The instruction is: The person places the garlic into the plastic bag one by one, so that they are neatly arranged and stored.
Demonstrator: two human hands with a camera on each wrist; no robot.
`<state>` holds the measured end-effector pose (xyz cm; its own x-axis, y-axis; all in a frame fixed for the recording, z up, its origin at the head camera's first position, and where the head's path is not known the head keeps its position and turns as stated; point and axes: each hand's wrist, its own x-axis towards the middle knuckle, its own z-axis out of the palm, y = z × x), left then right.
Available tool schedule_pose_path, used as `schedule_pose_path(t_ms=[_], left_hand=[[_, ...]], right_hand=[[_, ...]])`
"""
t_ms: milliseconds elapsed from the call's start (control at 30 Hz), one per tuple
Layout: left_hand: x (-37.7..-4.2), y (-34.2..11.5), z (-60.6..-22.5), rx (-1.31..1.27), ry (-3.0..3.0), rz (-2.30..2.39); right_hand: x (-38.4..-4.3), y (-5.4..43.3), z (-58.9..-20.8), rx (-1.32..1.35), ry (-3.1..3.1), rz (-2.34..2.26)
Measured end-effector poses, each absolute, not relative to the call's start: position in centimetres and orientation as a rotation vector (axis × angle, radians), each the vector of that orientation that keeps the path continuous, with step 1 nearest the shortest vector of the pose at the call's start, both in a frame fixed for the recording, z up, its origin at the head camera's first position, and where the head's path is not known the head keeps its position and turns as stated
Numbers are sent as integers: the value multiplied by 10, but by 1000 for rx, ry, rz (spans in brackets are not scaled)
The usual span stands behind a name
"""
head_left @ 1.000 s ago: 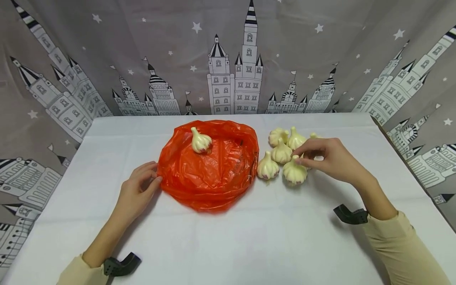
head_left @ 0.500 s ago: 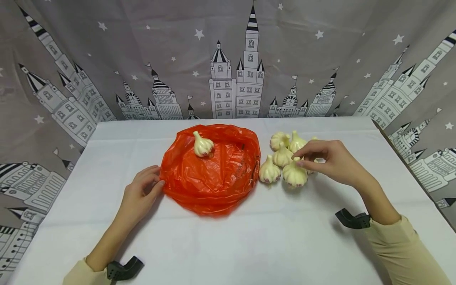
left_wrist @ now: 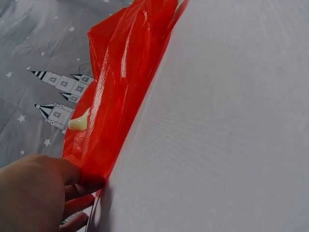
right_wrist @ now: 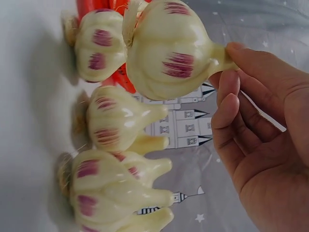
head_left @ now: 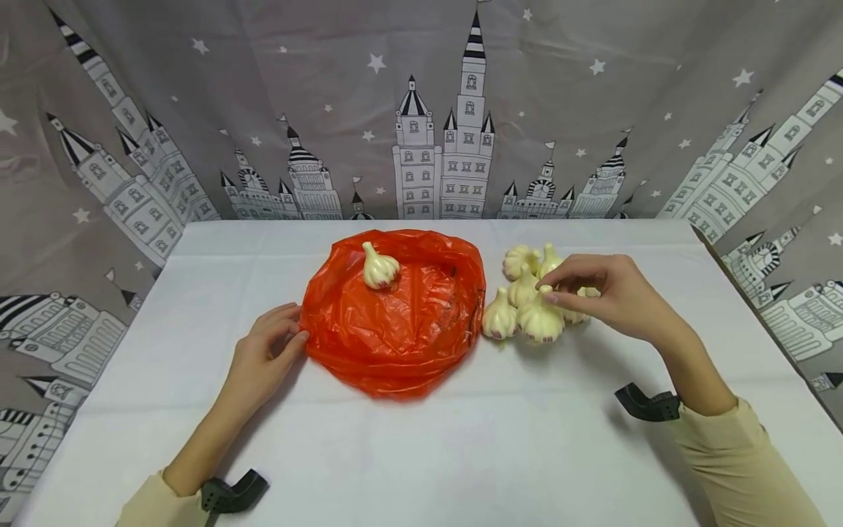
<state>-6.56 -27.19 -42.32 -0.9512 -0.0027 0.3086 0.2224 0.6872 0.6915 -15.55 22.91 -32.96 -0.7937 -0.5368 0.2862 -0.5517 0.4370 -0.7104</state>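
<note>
My left hand (head_left: 262, 359) pinches the left rim of a red plastic bag (head_left: 415, 366), its fingertips partly behind the thin film in the left wrist view. The bag lies spread with its mouth up, and one garlic bulb (head_left: 380, 272) sits inside toward the back left. Between thumb and fingertips, my right hand (head_left: 609, 293) holds another garlic bulb (right_wrist: 169, 53) by its stem. In the right wrist view this bulb hangs higher than the others, clear of the table. More garlic bulbs (head_left: 500, 315) stand clustered under and behind it, some partly hidden by the right hand.
All of this is on a white-covered table (head_left: 421, 461). A grey curtain (head_left: 316, 88) printed with castles and stars hangs behind it and round both sides. Each wrist wears a black camera mount (head_left: 648, 404).
The held bulb has shifted slightly left, toward the bag, with the right hand. My left hand keeps its place at the rim. The head view has shifted a little.
</note>
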Motion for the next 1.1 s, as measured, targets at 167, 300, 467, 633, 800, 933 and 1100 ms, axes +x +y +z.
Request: schedule_pose_path(t_ms=[167, 300, 467, 633, 800, 933, 1100], left_hand=[[-67, -271, -424, -178, -2619, -1130], [-66, -270, -423, -169, -2628, -1137], [-65, -269, -423, -151, -2639, -1132], [-66, -269, -423, -149, -2641, -1132], [-65, -269, -422, -153, -2644, -1143], [-64, -270, -421, -149, -2646, -1137], [-65, -271, -420, -133, -2655, -1144]], right_hand=[[-155, 224, -324, 1008, -2630, 1354], [-156, 219, -322, 1023, -2621, 1358], [-162, 209, -319, 1049, -2603, 1363], [-168, 195, -316, 1091, -2594, 1378], [-173, 180, -315, 1095, -2604, 1392], [-177, 167, -314, 1113, -2586, 1410], [-181, 149, -310, 1143, -2555, 1422]])
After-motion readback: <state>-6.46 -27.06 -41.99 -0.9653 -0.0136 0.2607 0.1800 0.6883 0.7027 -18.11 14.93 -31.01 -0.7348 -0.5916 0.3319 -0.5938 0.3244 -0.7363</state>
